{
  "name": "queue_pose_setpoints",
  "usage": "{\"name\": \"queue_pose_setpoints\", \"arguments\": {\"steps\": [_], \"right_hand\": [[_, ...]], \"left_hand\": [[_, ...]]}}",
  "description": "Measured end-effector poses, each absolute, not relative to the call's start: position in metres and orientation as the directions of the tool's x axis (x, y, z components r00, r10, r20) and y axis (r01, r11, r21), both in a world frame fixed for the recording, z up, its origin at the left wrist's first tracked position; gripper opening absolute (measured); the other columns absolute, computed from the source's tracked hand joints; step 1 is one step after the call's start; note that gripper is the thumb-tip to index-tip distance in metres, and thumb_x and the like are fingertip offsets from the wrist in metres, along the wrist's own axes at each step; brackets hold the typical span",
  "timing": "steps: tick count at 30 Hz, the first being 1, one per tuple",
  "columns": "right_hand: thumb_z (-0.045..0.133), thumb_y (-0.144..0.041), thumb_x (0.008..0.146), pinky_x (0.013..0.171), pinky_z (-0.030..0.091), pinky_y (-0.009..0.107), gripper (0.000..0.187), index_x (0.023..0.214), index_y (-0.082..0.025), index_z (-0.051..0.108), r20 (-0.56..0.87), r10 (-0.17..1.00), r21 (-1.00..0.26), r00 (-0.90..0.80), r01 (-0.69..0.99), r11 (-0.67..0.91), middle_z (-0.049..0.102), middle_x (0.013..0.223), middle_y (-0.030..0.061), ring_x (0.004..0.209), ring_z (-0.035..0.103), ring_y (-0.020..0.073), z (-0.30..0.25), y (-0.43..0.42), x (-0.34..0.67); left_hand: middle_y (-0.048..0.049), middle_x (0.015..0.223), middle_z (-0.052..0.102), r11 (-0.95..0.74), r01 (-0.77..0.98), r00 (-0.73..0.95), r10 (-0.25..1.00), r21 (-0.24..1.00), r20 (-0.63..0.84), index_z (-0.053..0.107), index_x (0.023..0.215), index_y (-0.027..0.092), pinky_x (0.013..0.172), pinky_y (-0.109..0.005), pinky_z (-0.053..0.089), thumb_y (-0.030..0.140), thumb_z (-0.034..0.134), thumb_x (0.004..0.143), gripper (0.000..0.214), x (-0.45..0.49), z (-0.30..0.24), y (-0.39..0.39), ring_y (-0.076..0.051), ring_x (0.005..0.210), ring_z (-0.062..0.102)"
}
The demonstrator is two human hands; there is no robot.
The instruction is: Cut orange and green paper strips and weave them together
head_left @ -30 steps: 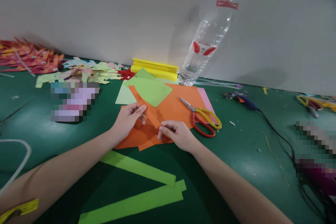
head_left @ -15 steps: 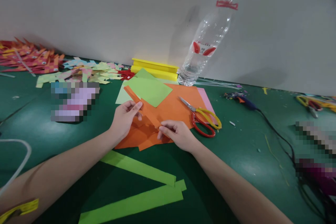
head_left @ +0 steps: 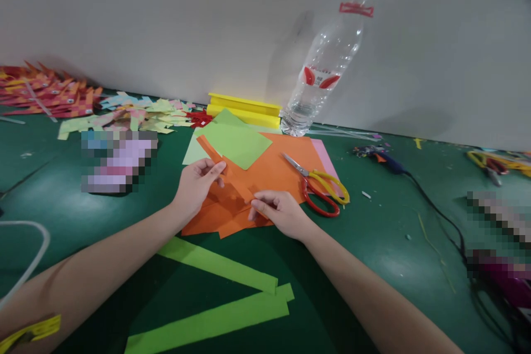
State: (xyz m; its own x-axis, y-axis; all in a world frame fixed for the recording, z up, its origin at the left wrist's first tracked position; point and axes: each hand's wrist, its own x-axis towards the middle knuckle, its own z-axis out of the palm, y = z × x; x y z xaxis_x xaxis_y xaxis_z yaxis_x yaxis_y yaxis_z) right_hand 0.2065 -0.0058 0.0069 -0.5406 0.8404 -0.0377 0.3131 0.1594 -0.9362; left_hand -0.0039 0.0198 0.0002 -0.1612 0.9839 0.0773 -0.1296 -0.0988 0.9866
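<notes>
An orange paper strip point(head_left: 238, 183) slants between my two hands, above a pile of orange paper sheets point(head_left: 286, 163). My left hand point(head_left: 201, 180) pinches it near its upper left part, thumb on top. Its lower right end is pinched by my right hand point(head_left: 279, 210). A light green paper square point(head_left: 236, 138) lies on the orange sheets. Scissors point(head_left: 317, 185) with one red and one yellow handle rest on the sheets to the right of my right hand, blades slightly apart. Two green paper strips point(head_left: 224, 265) lie nearer to me on the table.
A tilted clear plastic bottle point(head_left: 327, 61) stands against the wall beside folded yellow paper point(head_left: 244, 110). Paper scraps point(head_left: 145, 110) and woven red-orange paper pieces point(head_left: 50, 88) sit at the back left. A glue gun point(head_left: 385, 160) with a black cord lies right; a blurred phone-like object point(head_left: 120, 163) lies left.
</notes>
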Motion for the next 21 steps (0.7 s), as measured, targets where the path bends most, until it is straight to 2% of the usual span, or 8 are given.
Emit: {"name": "queue_pose_setpoints", "arguments": {"steps": [4,11,17,21], "right_hand": [[0.049,-0.038,0.091,0.073,0.048,0.026,0.029,0.076,-0.019,0.065,-0.05,0.833,-0.934,-0.551,0.32,0.156,0.072,0.076,0.0015,0.073,0.066,0.0137,0.008,-0.006,0.207],[0.049,-0.038,0.091,0.074,0.048,0.027,0.029,0.078,-0.019,0.066,-0.049,0.828,-0.933,-0.558,0.321,0.161,0.072,0.076,0.0017,0.073,0.065,0.0135,0.006,-0.005,0.207],[0.049,-0.039,0.091,0.072,0.049,0.026,0.028,0.079,-0.02,0.066,-0.055,0.828,-0.935,-0.558,0.319,0.153,0.071,0.076,0.0018,0.073,0.066,0.0137,0.006,-0.005,0.207],[0.049,-0.038,0.091,0.075,0.049,0.027,0.028,0.076,-0.02,0.066,-0.061,0.827,-0.933,-0.559,0.325,0.152,0.072,0.076,0.0019,0.074,0.066,0.0139,0.008,-0.005,0.207]], "left_hand": [[0.0045,0.054,0.053,-0.103,-0.169,-0.176,0.982,0.98,0.072,0.056,0.063,0.016,0.054,-0.023,0.044,0.034,0.072,0.072,0.026,-0.005,0.001,0.023,-0.008,0.046,0.052],[0.0046,0.063,0.055,-0.102,-0.311,-0.22,0.975,0.945,0.032,0.055,0.067,0.015,0.055,-0.022,0.045,0.031,0.076,0.066,0.026,-0.012,-0.003,0.031,-0.006,0.048,0.051],[0.0032,0.062,0.058,-0.095,-0.305,-0.192,0.981,0.948,0.036,0.053,0.066,0.016,0.053,-0.022,0.043,0.031,0.076,0.065,0.027,-0.013,-0.002,0.032,-0.006,0.048,0.049],[0.0058,0.05,0.05,-0.099,-0.271,-0.208,0.977,0.957,0.042,0.053,0.062,0.018,0.05,-0.021,0.039,0.029,0.074,0.067,0.025,-0.014,-0.004,0.033,-0.007,0.046,0.046]]}}
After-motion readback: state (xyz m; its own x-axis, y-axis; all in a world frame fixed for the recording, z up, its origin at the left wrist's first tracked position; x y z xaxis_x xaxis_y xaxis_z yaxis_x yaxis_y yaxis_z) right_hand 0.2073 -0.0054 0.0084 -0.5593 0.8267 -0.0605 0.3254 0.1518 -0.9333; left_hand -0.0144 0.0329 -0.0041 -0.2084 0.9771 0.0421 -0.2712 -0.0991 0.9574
